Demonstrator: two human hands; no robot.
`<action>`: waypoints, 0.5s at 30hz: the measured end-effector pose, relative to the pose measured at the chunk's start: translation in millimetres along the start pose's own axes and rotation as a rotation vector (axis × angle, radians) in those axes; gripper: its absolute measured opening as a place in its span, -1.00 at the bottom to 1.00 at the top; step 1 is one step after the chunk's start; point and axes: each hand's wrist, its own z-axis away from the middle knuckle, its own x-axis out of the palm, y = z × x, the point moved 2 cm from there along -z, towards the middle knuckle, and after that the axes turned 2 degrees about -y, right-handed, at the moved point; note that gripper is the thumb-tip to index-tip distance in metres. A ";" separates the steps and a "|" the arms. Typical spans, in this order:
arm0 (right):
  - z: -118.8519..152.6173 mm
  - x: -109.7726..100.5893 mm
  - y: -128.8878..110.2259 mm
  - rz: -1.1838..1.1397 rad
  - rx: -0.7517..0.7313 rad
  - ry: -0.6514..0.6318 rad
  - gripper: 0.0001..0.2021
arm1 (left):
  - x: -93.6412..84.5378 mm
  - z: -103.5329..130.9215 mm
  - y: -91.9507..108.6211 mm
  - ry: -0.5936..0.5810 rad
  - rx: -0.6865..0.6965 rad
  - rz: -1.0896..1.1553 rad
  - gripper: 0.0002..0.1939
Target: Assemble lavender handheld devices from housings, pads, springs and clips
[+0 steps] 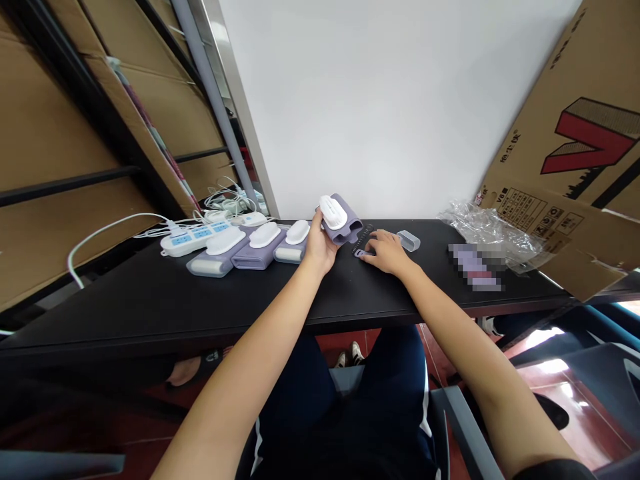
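Note:
My left hand (320, 248) is closed around a purple fabric wrap (345, 230), lifted above the black table. A white oval device (333, 212) sits on the wrap's upper face, and the wrap's folded end points right. My right hand (387, 252) rests low at the table, its fingers curled onto a dark strip with a small purple end (361, 253). What exactly the strip is cannot be made out. Left of my hands lie three similar purple wraps with white oval devices: one at the far left (220, 250), one in the middle (260, 248) and one nearest (295, 241).
A clear plastic case (409, 241) lies just beyond my right hand. Farther right are a blurred-out purple item (475, 267), crumpled clear plastic (500, 230) and a big cardboard box (565, 147). A white power strip (195, 239) with cables stands at left. Behind rises a white wall (390, 100).

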 end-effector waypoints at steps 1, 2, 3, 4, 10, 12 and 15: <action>-0.4 0.3 0.7 -0.044 0.004 -0.005 -0.79 | -0.8 -0.3 -0.4 0.010 -0.005 -0.004 -0.65; -0.6 0.0 1.9 -0.077 0.009 -0.008 -0.83 | -1.6 -0.7 -0.8 0.023 -0.014 -0.009 -0.65; -0.5 -0.6 3.1 -0.097 0.012 -0.009 -0.87 | -2.5 -1.0 -1.2 0.037 -0.023 -0.013 -0.65; -0.2 -1.6 4.3 -0.103 0.013 -0.007 -0.90 | -3.1 -1.3 -1.5 0.048 -0.030 -0.017 -0.65; 1.8 -6.4 2.1 0.021 -0.052 0.008 -0.84 | -2.2 -1.1 -1.5 0.046 -0.023 -0.062 -0.64; 1.8 -6.2 -1.1 0.122 -0.106 0.017 -0.81 | -1.4 -0.3 -2.7 0.039 -0.018 -0.109 -0.61; 1.7 -4.7 -4.7 0.269 -0.157 0.037 -0.75 | -0.8 2.3 -8.3 0.019 -0.060 -0.235 -0.58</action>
